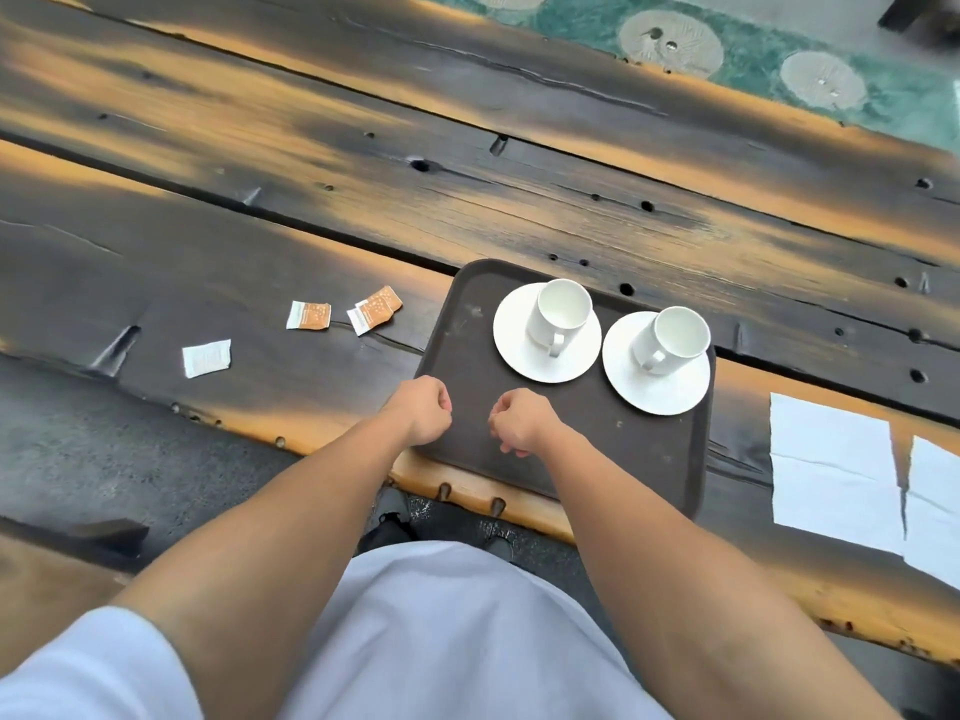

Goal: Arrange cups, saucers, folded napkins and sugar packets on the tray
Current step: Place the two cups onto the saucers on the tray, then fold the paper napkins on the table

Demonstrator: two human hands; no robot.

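A dark brown tray (613, 459) lies at the table's near edge. On its far half stand two white cups, the left cup (562, 313) on a white saucer (519, 350) and the right cup (675, 339) on a second saucer (670, 392). My left hand (421, 410) hovers over the tray's near left corner, fingers curled shut with nothing in them. My right hand (519, 420) is beside it over the tray, also curled shut and holding nothing. Left of the tray lie sugar packets: a white one (206, 358), an orange one (309, 315) and two overlapping orange ones (374, 309). Two white napkins (836, 465) lie unfolded to the right.
The table is dark charred wood planks (363, 189) with orange streaks, gaps and holes. A bench plank (62, 558) sits at lower left. The second napkin (935, 511) reaches the frame's right edge. My shoes (389, 517) show below the table edge.
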